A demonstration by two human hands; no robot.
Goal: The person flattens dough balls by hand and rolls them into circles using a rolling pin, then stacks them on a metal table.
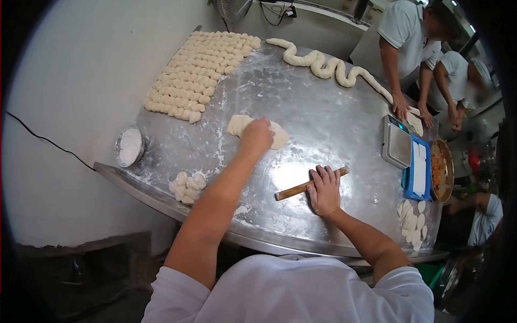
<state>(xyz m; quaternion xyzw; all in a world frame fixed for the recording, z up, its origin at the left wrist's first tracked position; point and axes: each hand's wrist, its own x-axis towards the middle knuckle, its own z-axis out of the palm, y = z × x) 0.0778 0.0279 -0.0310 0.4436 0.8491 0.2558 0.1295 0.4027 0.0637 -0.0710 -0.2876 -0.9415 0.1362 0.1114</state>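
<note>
My left hand (pixel 257 134) was on the dough (pixel 280 137), which lay on the table (pixel 253 177); I cannot tell whether its fingers were closed. My right hand (pixel 325 192) lay over the pin (pixel 293 191), fingers extended, not clenched.

Pale plain wall (pixel 70 64) on our left | black cord (pixel 48 141) sagging down it | fan (pixel 233 9) up at the back | big metal table (pixel 258 97) catching a white glare | small lights (pixel 472 28) glowing top right
</note>
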